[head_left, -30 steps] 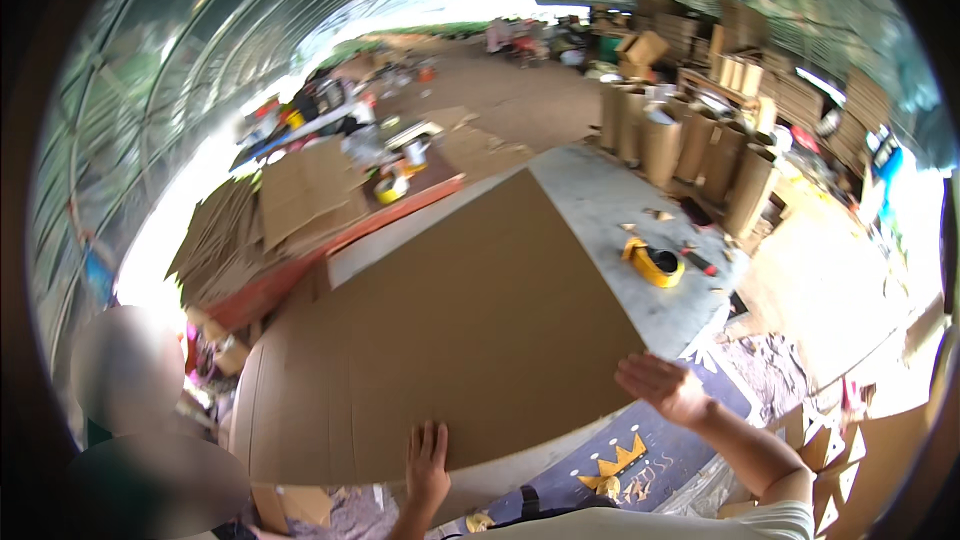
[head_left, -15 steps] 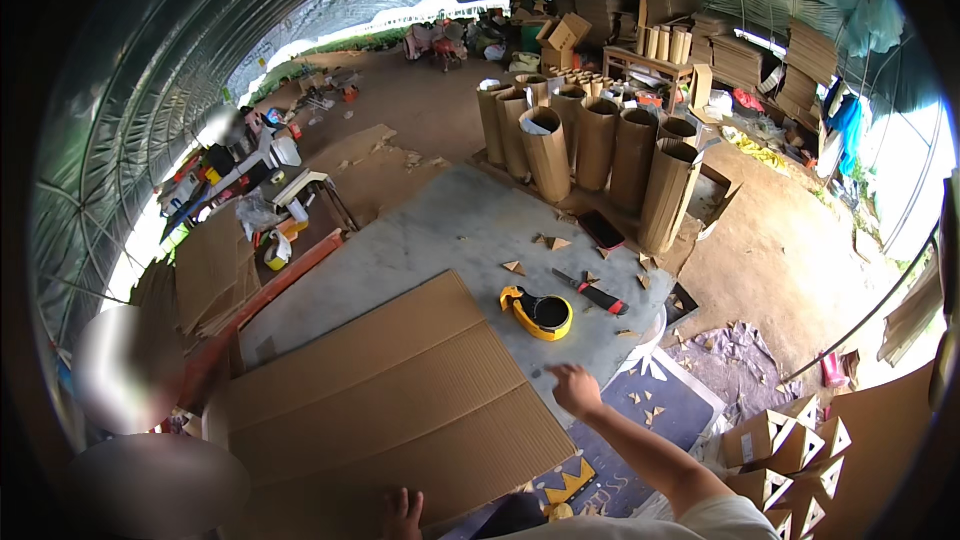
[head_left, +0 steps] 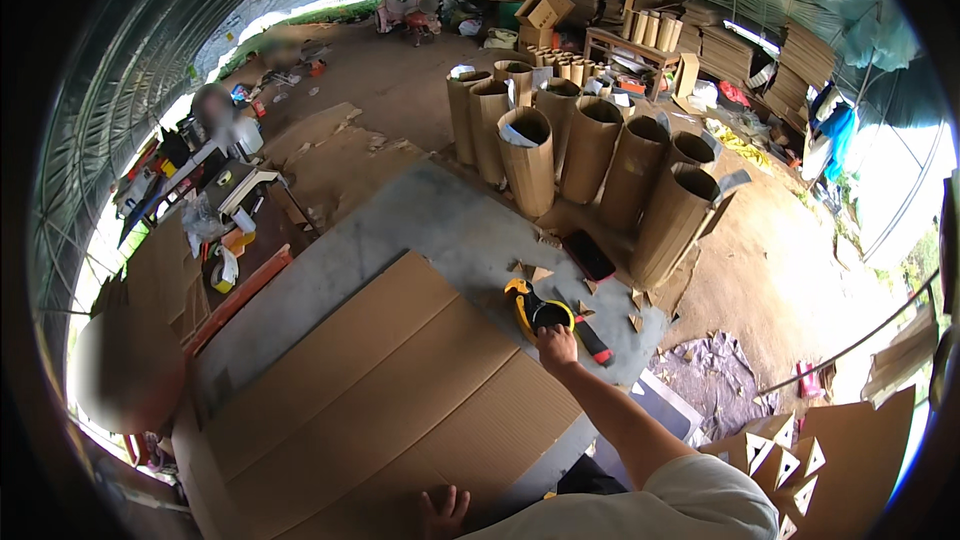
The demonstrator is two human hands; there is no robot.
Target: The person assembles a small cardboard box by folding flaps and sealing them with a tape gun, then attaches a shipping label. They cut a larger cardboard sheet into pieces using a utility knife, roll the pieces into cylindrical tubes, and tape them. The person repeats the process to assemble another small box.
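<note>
A large ribbed brown cardboard sheet (head_left: 380, 380) with crease lines lies flat on the grey tabletop (head_left: 385, 230). Near its lower edge my left hand (head_left: 445, 512) rests on it, fingers apart. My right arm stretches past the sheet, and my right hand (head_left: 557, 348) has its fingers closed on the near rim of a yellow and black tape dispenser (head_left: 522, 304). Partly covered by the dispenser is a knife with a red and black handle (head_left: 594, 342); its blade is hidden. A dark phone (head_left: 588, 255) lies farther off, among small cardboard triangles (head_left: 540, 273).
Tall open cardboard tubes (head_left: 526, 162) stand beyond the table. Triangular cardboard pieces (head_left: 775, 460) are stacked at the lower right. A cluttered bench (head_left: 240, 240) is on the left. Flat cardboard stacks (head_left: 725, 55) and a wooden table (head_left: 635, 48) are at the back right.
My right hand has gone from pointing over the table edge to gripping the tape dispenser, which has shifted over the knife. My left hand stays on the cardboard. The view has turned slightly.
</note>
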